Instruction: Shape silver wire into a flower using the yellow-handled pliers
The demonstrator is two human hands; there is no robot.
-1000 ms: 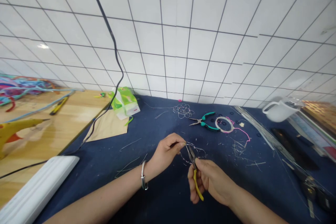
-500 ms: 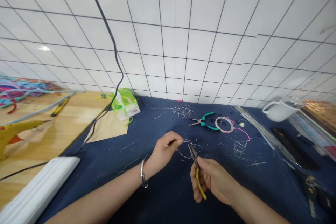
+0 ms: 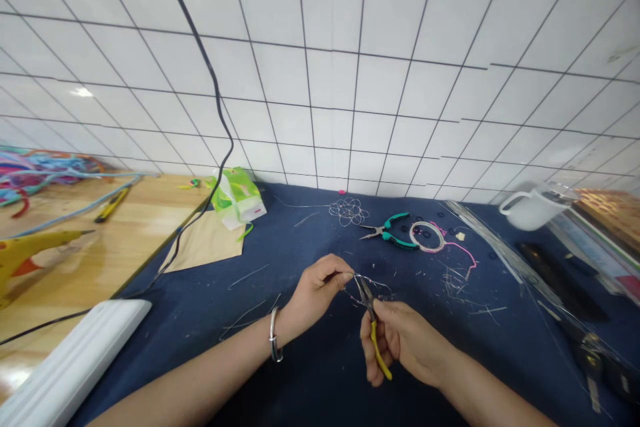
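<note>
Thin silvery wire (image 3: 379, 284), bent into a loose loop, is pinched between the thumb and fingers of my left hand (image 3: 323, 283). In my right hand (image 3: 400, 340) are yellow-handled pliers (image 3: 374, 327), pointing up and to the left. The tips of their jaws meet the wire right beside my left fingertips; whether they are clamped on it is too small to tell. Beyond my hands lie a flower-shaped wire piece (image 3: 349, 212) and teal-handled pliers (image 3: 393, 232).
Right of the teal pliers lie a pale ring (image 3: 427, 237) with pink cord, wire offcuts (image 3: 455, 283) and a bundle of straight wires (image 3: 483, 237). A white mug (image 3: 537, 205) stands by the tiled wall. On the left are a white power strip (image 3: 80, 360) and a yellow glue gun (image 3: 35, 250).
My left hand has shifted slightly right and down with the wire. The plier jaws have come up against the wire by my left fingertips, where a small gap showed before.
</note>
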